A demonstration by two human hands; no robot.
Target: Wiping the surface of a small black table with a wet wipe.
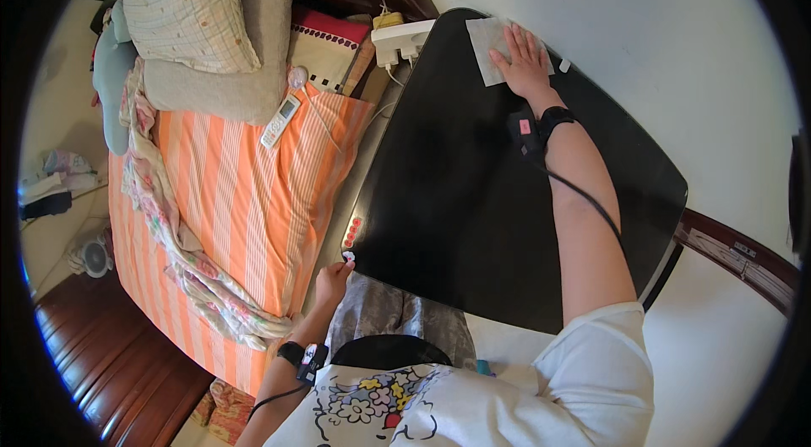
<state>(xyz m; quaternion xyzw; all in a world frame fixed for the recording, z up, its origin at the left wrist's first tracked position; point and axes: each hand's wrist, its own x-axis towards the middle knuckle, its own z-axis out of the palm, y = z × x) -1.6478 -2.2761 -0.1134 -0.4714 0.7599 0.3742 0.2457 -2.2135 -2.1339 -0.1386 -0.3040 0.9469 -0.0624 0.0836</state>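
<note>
A black tabletop (pixel 456 193) with a glossy surface fills the middle of the view. My right hand (pixel 524 62) lies flat, fingers spread, on a thin white wipe (pixel 486 60) near the table's far edge. The wipe is spread out, and part of it is hidden beneath the palm. At the near left corner, my left hand (pixel 334 282) grips the table's edge, its thumb by a small white sticker (pixel 348 255); the curled fingers are mostly hidden. A strip of red round stickers (pixel 353 233) runs along the edge just beyond that hand.
A bed with an orange striped sheet (pixel 222 193) stands left of the table, bearing pillows (pixel 190 10), a remote control (pixel 280 122) and a floral cloth (pixel 155 212). A white power strip (pixel 402 35) with plugs sits by the table's far left edge. A white wall (pixel 608 16) borders the far side.
</note>
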